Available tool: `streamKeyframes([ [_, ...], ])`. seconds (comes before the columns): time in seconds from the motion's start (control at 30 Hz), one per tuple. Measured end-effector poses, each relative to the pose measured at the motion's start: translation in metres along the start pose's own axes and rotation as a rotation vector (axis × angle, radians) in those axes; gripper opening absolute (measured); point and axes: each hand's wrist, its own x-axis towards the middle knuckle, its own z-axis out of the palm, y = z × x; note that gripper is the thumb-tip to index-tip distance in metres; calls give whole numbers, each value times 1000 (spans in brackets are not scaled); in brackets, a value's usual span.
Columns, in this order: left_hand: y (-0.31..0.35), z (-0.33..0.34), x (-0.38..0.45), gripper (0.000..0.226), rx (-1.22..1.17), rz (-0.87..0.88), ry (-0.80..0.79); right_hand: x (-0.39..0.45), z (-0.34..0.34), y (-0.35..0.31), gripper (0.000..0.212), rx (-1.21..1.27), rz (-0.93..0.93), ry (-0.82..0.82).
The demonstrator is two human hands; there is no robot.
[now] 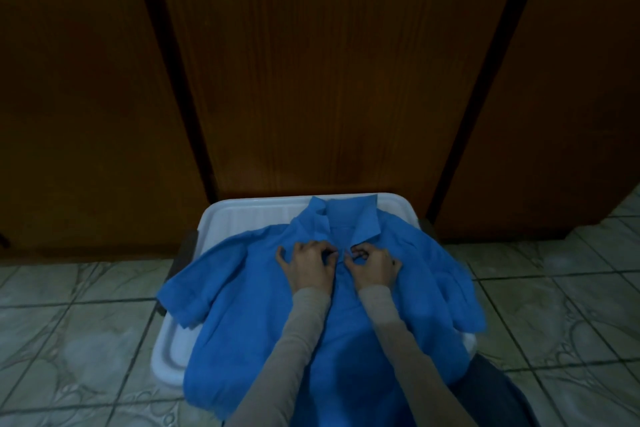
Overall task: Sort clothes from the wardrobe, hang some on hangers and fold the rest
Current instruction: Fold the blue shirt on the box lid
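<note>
A blue collared shirt is lying front-up over a white tub at lower centre. The left hand and right hand are pinching its placket just below the collar, fingers curled.

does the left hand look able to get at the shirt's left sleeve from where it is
Probably yes: the left hand pinches the blue shirt at the placket, and the sleeve lies spread, uncovered, beside it.

Blue shirt spread over white tray; left hand, right hand pinch placket below collar
</note>
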Motion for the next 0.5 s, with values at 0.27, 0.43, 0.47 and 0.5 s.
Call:
streamKeyframes([
  [0.27, -6, 0, 8, 15, -267, -122, -67, 2, 0, 3, 17, 19, -16, -10],
  [0.43, -11, 0, 10, 17, -351, -116, -120, 1, 2, 2, 15, 63, -39, 8],
  [0.47, -12, 0, 10, 17, -363, -118, -127, 1, 2, 2, 14, 71, -42, 9],
  [0.5, -12, 0, 11, 18, -370, -119, -131, 1, 2, 2, 14, 73, -45, 8],
])
